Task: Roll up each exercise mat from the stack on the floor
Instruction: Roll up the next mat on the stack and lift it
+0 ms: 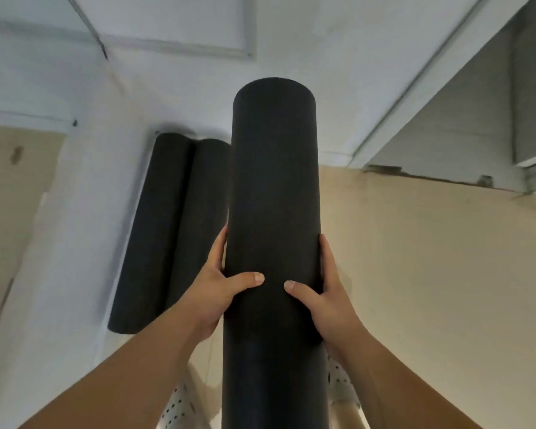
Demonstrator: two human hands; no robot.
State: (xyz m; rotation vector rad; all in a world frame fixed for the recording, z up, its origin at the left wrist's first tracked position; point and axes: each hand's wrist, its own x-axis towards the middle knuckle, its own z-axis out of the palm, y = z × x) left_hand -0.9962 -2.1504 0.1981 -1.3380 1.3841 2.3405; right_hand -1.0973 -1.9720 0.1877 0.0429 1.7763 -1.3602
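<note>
A black rolled-up exercise mat (pixel 274 181) runs lengthwise away from me through the middle of the view, held off the floor. My left hand (pixel 220 284) grips its left side with the thumb across the top. My right hand (pixel 322 292) grips its right side, thumb also on top. The two thumbs nearly meet. Two more rolled black mats (pixel 164 230) lie side by side on the floor to the left, against the pale wall.
A pale wall (pixel 75 212) with a framed panel runs along the left and far side. Beige floor (pixel 430 274) spreads to the right. A grey step or ledge (pixel 446 128) stands at the upper right. My dotted trouser legs show at the bottom.
</note>
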